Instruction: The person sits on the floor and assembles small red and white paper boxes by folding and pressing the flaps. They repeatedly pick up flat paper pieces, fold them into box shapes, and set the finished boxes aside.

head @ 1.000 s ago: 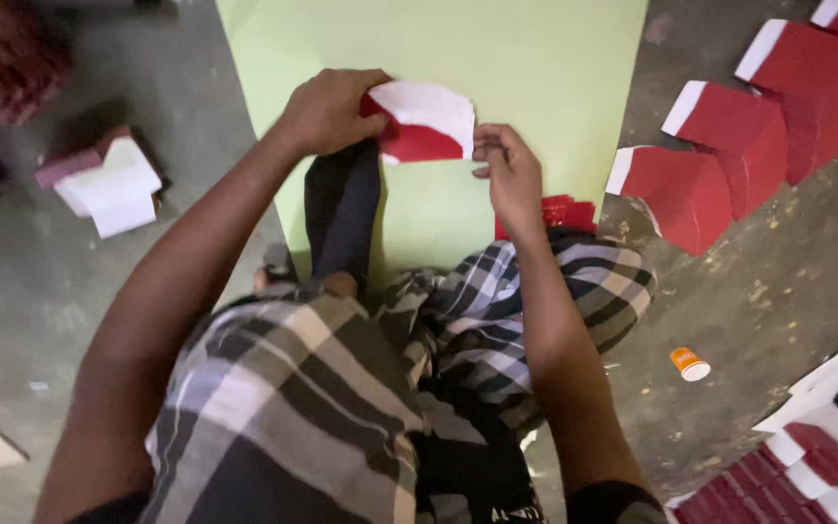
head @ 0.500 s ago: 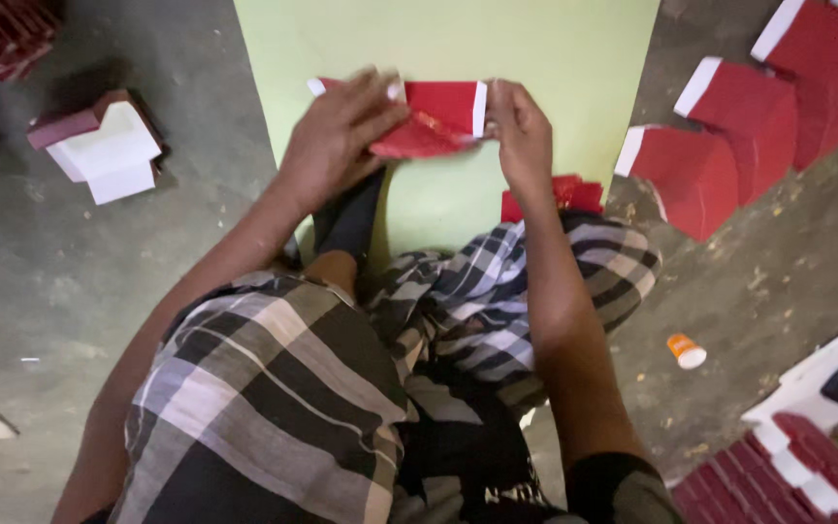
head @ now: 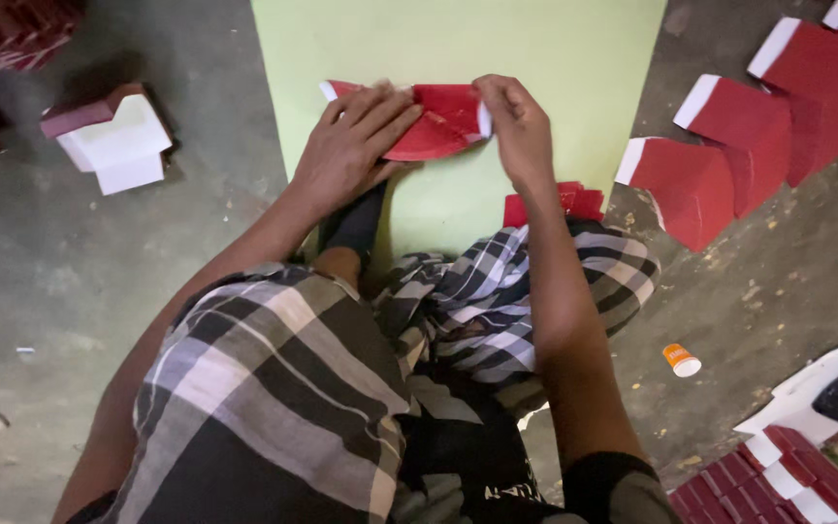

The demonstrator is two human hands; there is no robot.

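On the floor before you: light green sheet (head: 555, 58) | red folded card piece (head: 438, 121) lies on it | your left hand (head: 351, 146) presses it flat, fingers spread | your right hand (head: 521, 126) pinches its right edge.

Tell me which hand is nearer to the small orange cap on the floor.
Right. The right hand pinches the red paper piece on the cap's side; the left hand presses the piece farther away.

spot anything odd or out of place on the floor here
A small orange-and-white cap-like thing lies alone on the grey concrete floor, apart from the red card pieces. Nothing looks spilled or damaged.
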